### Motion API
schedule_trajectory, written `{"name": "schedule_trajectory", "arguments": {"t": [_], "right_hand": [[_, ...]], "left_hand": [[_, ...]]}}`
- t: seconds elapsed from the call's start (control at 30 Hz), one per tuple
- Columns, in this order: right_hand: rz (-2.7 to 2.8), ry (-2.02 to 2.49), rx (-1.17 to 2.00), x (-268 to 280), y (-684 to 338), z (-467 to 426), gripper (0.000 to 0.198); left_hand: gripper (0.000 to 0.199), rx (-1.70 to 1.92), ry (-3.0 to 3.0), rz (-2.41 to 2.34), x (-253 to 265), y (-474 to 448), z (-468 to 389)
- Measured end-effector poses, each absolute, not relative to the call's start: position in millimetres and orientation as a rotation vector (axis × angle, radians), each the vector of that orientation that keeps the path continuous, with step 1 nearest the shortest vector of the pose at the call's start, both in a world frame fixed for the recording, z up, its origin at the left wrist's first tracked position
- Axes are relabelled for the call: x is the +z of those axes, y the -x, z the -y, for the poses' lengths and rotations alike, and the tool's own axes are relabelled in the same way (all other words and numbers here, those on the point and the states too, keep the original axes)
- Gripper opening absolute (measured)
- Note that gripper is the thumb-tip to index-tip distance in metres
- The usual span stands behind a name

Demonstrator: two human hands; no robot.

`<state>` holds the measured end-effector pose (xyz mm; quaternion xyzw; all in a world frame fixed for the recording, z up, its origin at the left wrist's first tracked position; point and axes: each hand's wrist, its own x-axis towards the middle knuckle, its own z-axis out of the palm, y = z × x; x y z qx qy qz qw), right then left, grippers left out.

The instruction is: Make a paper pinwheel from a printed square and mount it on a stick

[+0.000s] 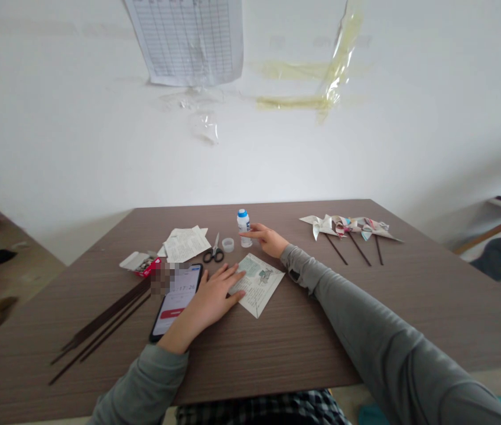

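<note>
My left hand [215, 295] lies flat with its fingers spread, the fingertips resting on the left part of a square of printed paper [257, 289]. Diagonal creases show near that paper's front corner. Beyond the paper, my right hand [268, 239] has its fingers around the lower part of a small white bottle [243, 223] with a blue cap, which stands upright. One finger crosses the bottle's front; the others are partly hidden. Left of the bottle are a small clear round cup [228, 244] and black-handled scissors [214, 252]. Under my left wrist's edge lies a phone [177, 301].
Several printed paper sheets [186, 243] lie at the back left, beside an opened small box [142, 264] of small metal pieces. Dark thin sticks [109, 316] stretch across the left side. Three paper pinwheels [348, 227] on sticks rest at the back right, near the wall.
</note>
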<state>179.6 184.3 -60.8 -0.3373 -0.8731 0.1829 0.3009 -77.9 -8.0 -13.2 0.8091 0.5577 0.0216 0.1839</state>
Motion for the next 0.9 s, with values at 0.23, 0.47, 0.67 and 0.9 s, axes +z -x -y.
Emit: {"name": "schedule_trajectory", "arguments": {"t": [0.23, 0.47, 0.67, 0.9], "right_hand": [[2.115, 0.923, 0.453, -45, -209, -166, 0.075], [2.007, 0.945, 0.392, -47, -248, -127, 0.067], [1.925, 0.963, 0.503, -62, -269, -96, 0.044], [1.773, 0.978, 0.764, -67, -265, -81, 0.051]], "left_hand": [[0.064, 0.168, -2.298, -1.575, -25, 80, 7], [0.063, 0.186, -2.273, -1.605, -28, 70, 12], [0.061, 0.186, -2.300, -1.618, -34, 61, 16], [0.065, 0.167, -2.305, -1.587, -25, 59, 18]]}}
